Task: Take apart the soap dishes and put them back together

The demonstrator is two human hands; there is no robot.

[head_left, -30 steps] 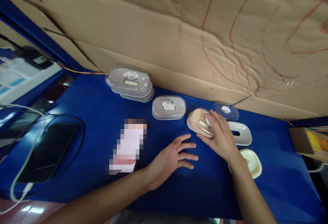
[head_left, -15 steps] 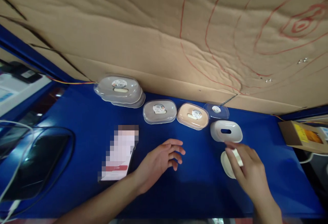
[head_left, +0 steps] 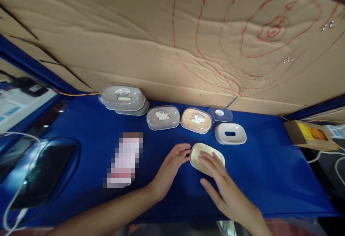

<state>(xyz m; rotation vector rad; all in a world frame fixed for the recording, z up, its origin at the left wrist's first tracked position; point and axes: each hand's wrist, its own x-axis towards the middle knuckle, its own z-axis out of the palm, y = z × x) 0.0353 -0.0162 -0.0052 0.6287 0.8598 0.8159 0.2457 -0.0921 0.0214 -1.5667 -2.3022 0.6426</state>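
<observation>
A shallow cream oval dish point(head_left: 197, 155) lies on the blue table between my hands. My right hand point(head_left: 222, 189) is over its right part, fingers spread and thumb apart; whether the fingertips touch it I cannot tell. At the dish's left rim is my left hand point(head_left: 169, 169), with its fingers stretched out and slightly bent. A white oval piece with a dark slot point(head_left: 236, 134) sits behind and to the right of the dish. Farther back are a peach soap box point(head_left: 191, 120) with a clear cover and a similar grey one point(head_left: 172, 117).
Two stacked grey boxes point(head_left: 132, 99) stand at the back left, and a clear cover point(head_left: 225, 115) at the back right. A phone point(head_left: 125, 160) with a blurred screen lies left. Cables and a dark tablet point(head_left: 45, 171) are farther left. A cardboard wall point(head_left: 121, 56) rises behind.
The cream dish has moved left, from in front of the white piece to between my hands. My right hand has moved left with it and its fingers have spread. The view has shifted slightly.
</observation>
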